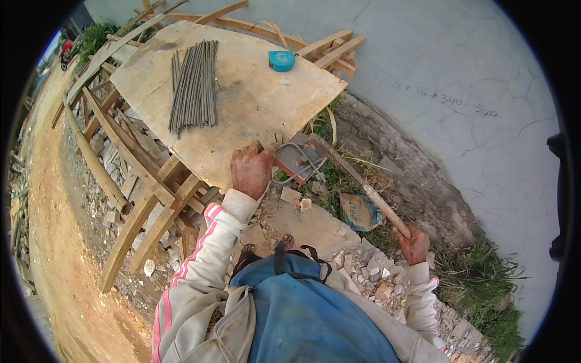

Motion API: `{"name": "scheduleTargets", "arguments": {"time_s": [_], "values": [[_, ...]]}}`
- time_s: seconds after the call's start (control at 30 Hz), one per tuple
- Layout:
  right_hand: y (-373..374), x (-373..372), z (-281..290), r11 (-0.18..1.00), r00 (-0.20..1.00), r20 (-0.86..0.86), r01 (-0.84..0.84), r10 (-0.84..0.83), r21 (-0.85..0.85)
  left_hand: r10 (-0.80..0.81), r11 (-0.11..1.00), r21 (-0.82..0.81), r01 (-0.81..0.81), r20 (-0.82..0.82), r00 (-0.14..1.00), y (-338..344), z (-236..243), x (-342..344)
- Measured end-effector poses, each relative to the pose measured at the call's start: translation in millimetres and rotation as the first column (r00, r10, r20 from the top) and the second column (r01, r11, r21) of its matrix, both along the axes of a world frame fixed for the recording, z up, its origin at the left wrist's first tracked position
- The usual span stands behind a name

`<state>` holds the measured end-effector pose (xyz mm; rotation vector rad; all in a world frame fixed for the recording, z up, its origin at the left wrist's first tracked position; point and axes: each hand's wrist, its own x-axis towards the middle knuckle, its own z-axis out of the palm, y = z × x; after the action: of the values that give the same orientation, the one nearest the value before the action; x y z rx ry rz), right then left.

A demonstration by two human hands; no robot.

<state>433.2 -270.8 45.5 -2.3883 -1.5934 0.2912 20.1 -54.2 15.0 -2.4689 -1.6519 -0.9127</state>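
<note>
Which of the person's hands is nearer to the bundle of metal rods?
Left. The left hand is at the near edge of the board, close to the metal rods; the right hand is farther off rightward, holding a long bar.

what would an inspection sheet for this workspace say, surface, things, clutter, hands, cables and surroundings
surface: pale, stained board with timber below and around it
job's things: a pile of straight rods and a teal tape measure on the board; a bent rod beside its near edge
clutter: rubble on the ground, a crumpled sack below the bar
left hand: at the board's near edge, by the bent rod; grip unclear
right hand: closed around the near end of the bar
cables: nothing seen
surroundings: cracked grey wall and grass to the right, dirt path to the left
</note>
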Motion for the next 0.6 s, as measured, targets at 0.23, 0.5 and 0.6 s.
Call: {"name": "scheduleTargets", "arguments": {"time_s": [0.23, 0.5, 0.6], "values": [[14.9, 71.9, 13.0, 0.983, 0.965, 0.192, -0.164, 0.176, -0.077, 0.000, 0.995, -0.101, -0.004, -0.037, 0.999, -1.2, 6.7, 1.4], [81.0, 117.2, 9.2, 0.942, 0.904, 0.265, -0.316, 0.335, -0.113, 0.019, 0.993, -0.119, -0.025, -0.053, 0.998, -4.1, 10.1, 2.4], [111.6, 123.8, 9.5, 0.931, 0.889, 0.277, -0.339, 0.363, -0.134, 0.019, 0.994, -0.108, -0.029, -0.097, 0.995, -2.8, 9.9, 2.0]]}}
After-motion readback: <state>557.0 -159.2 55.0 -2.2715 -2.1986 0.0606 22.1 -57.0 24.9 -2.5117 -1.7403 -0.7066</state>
